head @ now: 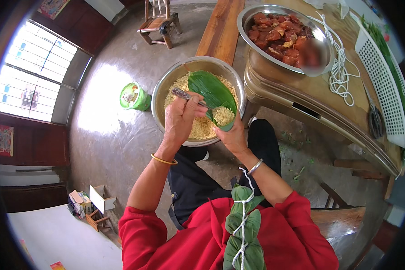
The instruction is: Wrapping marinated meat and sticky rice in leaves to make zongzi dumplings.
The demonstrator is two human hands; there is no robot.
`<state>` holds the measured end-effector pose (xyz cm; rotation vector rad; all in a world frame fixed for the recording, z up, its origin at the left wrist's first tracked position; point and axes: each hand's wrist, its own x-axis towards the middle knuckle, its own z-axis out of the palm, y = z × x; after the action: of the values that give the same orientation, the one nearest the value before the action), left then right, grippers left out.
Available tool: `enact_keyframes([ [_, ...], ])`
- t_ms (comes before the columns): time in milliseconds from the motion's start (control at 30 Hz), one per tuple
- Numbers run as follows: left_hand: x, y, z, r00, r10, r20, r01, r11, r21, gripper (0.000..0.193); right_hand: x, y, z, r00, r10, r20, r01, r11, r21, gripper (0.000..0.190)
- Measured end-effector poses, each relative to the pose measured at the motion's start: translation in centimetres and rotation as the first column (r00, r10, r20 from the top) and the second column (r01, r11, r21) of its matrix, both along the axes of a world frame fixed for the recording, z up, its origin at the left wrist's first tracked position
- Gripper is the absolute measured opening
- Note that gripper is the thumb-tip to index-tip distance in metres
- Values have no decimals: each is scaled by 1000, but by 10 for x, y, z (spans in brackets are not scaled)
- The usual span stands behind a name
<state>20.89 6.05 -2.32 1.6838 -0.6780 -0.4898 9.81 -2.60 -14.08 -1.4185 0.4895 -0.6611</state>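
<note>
My left hand grips a metal spoon by its handle, its bowl end at the mouth of a folded green leaf. My right hand holds the leaf's lower end, which is shaped into a cone. Pale rice grains fill the cone's opening. Both hands are over the near side of a steel basin that contains more rice, partly hidden by the leaf and hands. Before my chest are several leaf-wrapped bundles tied with white string.
At right, a brown table bears a steel basin of raw meat chunks, white string, scissors and a white plastic basket with greens. A wooden bench, green bin and small chair stand beyond.
</note>
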Motion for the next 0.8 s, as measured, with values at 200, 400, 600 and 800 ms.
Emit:
enact_keyframes([
  [200, 15, 10, -11, 961, 75, -268, -97, 993, -67, 27, 2, 0, -6, 1000, -7, 27, 8, 999, -33, 67],
  [400, 6, 12, -13, 1000, 3, -23, -4, 999, -48, 25, 6, -2, -10, 1000, 11, 8, -11, 999, -31, 68],
  [600, 11, 9, -15, 992, 48, -115, -57, 995, -76, 25, 4, -3, -8, 1000, 1, 18, 0, 999, -44, 69],
  [800, 16, 15, -24, 930, 47, -365, -114, 980, -165, 25, 3, -3, -7, 999, 12, 36, -12, 1000, -10, 70],
])
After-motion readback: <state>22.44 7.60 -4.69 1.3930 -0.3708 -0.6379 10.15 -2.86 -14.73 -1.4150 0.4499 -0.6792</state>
